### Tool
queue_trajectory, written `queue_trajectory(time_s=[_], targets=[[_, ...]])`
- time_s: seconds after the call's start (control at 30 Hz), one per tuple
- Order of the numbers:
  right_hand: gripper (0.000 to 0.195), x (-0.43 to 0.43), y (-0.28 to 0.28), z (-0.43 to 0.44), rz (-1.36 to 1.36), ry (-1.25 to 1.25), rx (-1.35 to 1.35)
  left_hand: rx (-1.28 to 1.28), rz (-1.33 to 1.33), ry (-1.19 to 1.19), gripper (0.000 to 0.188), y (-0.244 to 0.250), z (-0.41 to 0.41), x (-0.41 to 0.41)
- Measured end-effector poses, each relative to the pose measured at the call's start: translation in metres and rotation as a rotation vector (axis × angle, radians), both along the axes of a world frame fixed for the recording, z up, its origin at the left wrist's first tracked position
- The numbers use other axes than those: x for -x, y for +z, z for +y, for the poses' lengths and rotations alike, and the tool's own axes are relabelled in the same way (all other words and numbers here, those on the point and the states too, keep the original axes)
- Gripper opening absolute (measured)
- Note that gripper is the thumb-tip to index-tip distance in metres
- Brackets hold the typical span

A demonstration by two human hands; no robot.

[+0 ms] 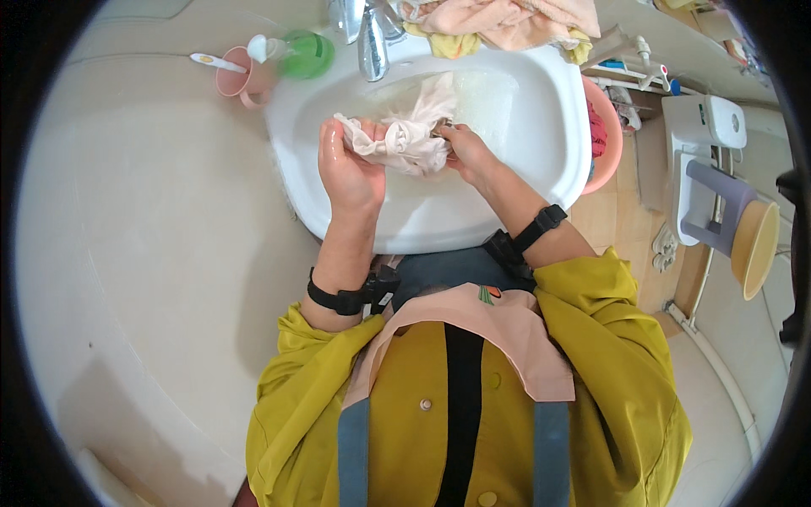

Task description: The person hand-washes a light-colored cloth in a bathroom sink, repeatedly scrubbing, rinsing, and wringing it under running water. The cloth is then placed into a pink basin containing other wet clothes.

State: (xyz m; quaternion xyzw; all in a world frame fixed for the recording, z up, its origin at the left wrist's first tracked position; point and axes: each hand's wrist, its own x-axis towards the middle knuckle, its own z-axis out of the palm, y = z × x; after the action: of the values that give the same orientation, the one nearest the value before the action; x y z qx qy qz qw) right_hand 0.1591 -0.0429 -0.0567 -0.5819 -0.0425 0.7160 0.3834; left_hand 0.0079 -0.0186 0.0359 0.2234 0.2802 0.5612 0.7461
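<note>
A wet, whitish cloth (pixel 408 142) is bunched between my hands over the white washbasin (pixel 443 231). My left hand (pixel 352 168) grips its left end, with the palm turned up and the skin glistening wet. At the right end, my right hand (pixel 470 152) pinches the fabric, where a small brownish patch or item shows at the fingertips; I cannot tell which. The cloth's upper part trails toward cloudy water (pixel 488 108) in the bowl. Above the bowl stands the chrome faucet (pixel 372 54).
A green pump bottle (pixel 307 55) and a pink cup (pixel 231 76) holding a toothbrush (pixel 218 62) are left of the faucet. Peach towels (pixel 507 22) lie on the back rim. To the right are a pink tub (pixel 609 152) with clothes, a toilet (pixel 681 196) and a yellow basin (pixel 755 250).
</note>
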Motion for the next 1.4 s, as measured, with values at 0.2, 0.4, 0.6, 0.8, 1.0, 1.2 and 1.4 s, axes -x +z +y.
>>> queue_trajectory(time_s=[0.2, 0.4, 0.6, 0.8, 1.0, 1.2, 1.4], targets=[[0.054, -0.009, 0.033, -0.015, -0.405, 0.347, -0.226, 0.019, 0.191, 0.107, 0.013, 0.040, -0.006, -0.008], [0.048, 0.005, 0.089, -0.014, 0.248, 0.130, -0.278, -0.235, 0.735, -0.156, 0.016, 0.025, -0.014, -0.010], [0.013, 0.000, 0.075, 0.000, 0.035, 0.040, -0.383, -0.057, 0.731, -0.194, 0.027, -0.031, -0.010, 0.012], [0.006, -0.002, 0.113, 0.005, 0.164, -0.060, -0.444, 0.763, 0.535, -0.327, 0.050, -0.074, -0.005, 0.019], [0.011, 0.010, 0.170, -0.003, 0.369, -0.011, -0.573, 0.446, 0.126, -0.427, 0.045, -0.079, -0.002, -0.005], [0.019, -0.033, 0.157, 0.019, 0.137, -0.147, -0.418, 0.487, 0.413, -0.219, 0.037, -0.038, 0.006, 0.010], [0.024, -0.087, 0.027, 0.028, -0.125, 0.030, -0.154, 0.167, 0.974, -0.178, 0.037, -0.061, 0.000, 0.044]])
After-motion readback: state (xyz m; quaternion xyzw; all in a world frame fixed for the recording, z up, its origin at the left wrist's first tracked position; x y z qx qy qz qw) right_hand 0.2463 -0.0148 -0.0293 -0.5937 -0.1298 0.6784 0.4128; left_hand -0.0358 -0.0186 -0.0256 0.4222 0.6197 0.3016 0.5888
